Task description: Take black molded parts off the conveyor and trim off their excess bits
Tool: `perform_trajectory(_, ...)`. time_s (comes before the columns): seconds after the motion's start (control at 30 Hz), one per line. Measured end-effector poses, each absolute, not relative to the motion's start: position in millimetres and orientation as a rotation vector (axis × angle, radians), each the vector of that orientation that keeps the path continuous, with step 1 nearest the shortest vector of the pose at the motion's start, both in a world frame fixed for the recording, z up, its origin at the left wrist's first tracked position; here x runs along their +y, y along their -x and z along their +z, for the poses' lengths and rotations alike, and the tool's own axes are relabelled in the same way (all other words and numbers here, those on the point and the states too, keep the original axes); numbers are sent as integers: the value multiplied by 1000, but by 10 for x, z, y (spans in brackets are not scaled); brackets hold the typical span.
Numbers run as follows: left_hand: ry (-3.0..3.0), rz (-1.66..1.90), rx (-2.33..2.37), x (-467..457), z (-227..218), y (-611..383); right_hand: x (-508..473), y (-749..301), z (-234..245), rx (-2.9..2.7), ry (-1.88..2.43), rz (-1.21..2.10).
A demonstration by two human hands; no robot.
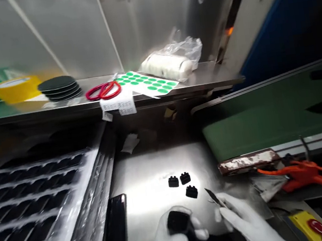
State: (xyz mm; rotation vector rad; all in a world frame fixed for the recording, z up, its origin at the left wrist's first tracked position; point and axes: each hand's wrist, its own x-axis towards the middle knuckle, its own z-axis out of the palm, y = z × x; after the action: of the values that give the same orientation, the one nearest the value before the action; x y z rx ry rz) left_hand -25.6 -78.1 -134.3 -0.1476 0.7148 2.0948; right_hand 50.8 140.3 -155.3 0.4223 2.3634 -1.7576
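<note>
In the head view, my left hand [168,239], in a white glove, is closed around a black plastic part [178,222] low in the middle. The lower end of that part is hard to make out against the dark area below. My right hand [243,216], also gloved, grips a craft knife [215,198] with its pointed blade angled up and to the left. Just beyond the hands, three small black plastic pieces [191,191] with knobbed tops lie on the metal table [144,170], touching neither hand.
Left of the hands lie a black phone [115,224] and stacked trays [38,185] of black parts. Red-handled scissors [103,91], green-dot stickers [146,82] and yellow tape [15,89] sit on the shelf. At right are a green conveyor belt [269,121], an orange tool [303,174] and a red stop button [317,227].
</note>
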Motion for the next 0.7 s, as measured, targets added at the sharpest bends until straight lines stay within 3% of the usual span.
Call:
perform_trajectory(0.2, -273, 2105, 1088, -785, -852, 239, 1272, -385, -385, 3105, 711, -696)
perform_trajectory(0.33, -608, 2189, 1148, -819, -832, 268, 1149, -190, -113, 3112, 966, -106)
perform_trajectory(0.57, -937, 2219, 1457, -870, -811, 339, 960, -53, -3, 2997, 1003, 140)
perform_trajectory(0.7, -880, 2160, 1403, -929, -802, 344, 946, -36, -9, 2951, 1014, 153)
